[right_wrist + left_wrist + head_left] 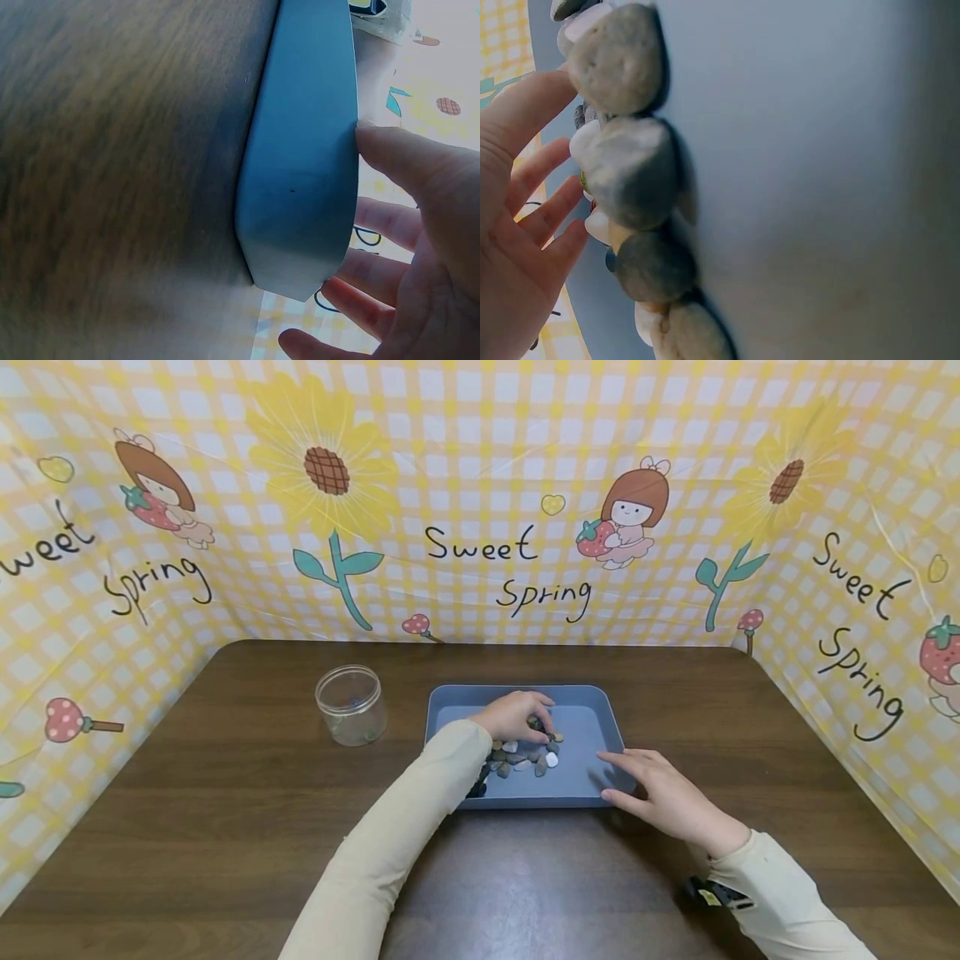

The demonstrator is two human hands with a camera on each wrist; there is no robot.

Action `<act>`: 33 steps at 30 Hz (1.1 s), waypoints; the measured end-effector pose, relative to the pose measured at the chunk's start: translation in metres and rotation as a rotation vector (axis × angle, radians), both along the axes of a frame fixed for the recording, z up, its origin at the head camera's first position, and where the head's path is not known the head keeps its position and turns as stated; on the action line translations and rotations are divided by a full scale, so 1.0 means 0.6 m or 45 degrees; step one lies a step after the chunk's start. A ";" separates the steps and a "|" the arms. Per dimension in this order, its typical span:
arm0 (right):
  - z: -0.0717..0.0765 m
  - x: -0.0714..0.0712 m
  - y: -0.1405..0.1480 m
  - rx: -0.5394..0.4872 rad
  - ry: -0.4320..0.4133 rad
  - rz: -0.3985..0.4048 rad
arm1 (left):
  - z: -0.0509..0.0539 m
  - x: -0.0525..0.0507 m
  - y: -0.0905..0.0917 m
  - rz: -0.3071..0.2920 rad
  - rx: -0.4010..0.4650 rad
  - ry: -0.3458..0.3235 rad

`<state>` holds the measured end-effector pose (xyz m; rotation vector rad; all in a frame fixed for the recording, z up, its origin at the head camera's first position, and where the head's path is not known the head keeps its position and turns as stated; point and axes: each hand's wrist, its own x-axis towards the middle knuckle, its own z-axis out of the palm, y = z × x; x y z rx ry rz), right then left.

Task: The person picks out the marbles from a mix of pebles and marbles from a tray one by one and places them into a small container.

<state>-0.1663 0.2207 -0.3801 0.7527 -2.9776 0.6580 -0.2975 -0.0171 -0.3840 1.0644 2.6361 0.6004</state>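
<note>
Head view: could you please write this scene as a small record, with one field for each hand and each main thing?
tray: blue-grey, rectangular, on the brown table
stones: mixed colours, grouped inside the tray
left hand: over the stones, fingers bent; grip unclear
right hand: fingers spread, at the tray's right side
jar: clear, round, left of the tray
cloth: yellow check, printed "Sweet Spring", behind the table

High head view, facing forward, down; wrist views close, left at stones, right outside tray, shared with head
</note>
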 end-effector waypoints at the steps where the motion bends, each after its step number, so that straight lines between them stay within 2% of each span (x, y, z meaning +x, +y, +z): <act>1: 0.000 0.000 0.000 -0.001 0.001 -0.001 | 0.002 0.001 -0.001 0.002 0.010 -0.006; 7: 0.001 0.000 0.000 -0.003 0.018 0.005 | 0.014 0.006 -0.006 0.028 0.084 -0.058; 14: 0.003 -0.003 0.000 0.005 0.006 -0.005 | 0.029 0.002 -0.018 0.032 0.204 -0.051; 19: 0.002 -0.003 0.000 0.008 0.006 0.001 | 0.040 0.007 -0.026 0.041 0.272 -0.078; 26: 0.000 -0.002 0.000 0.002 0.002 0.000 | 0.052 0.012 -0.035 0.060 0.281 -0.070; 33: -0.002 0.000 0.001 0.000 0.009 0.006 | 0.058 0.014 -0.045 0.126 0.298 -0.117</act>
